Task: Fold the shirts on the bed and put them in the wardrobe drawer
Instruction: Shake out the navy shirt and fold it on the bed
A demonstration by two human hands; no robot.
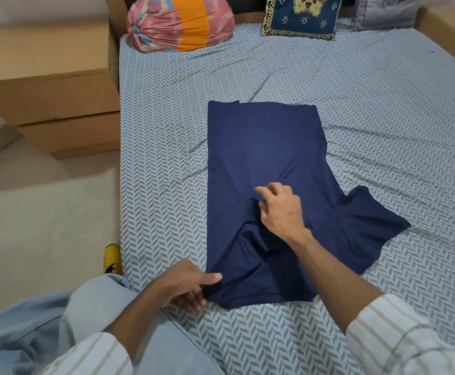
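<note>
Presently, left hand (185, 284) at the near left corner of the shirt (267, 163): thumb laid out over the cloth edge, fingers curled under it, pinching that corner. Right hand (280, 209) farther out on the shirt's middle, fingers bent, thumb and forefinger nipping a small fold of cloth where the left sleeve has been turned in. Both forearms bare, striped sleeves (399, 336) pushed back.

Shirt navy, lying flat on the bed (383, 117), its left side folded in to a straight edge, right sleeve spread out to the side on the sheet. Hem end points toward the head of the bed.

Beyond it, at the head: a tied cloth bundle (180, 23), pink and orange, contents hidden; a blue cushion (302, 17); a grey pillow (386, 12). Left of the bed, stacked cardboard boxes (50, 85), closed, contents unseen. A yellow object (112, 259) on the floor against the bed edge.
</note>
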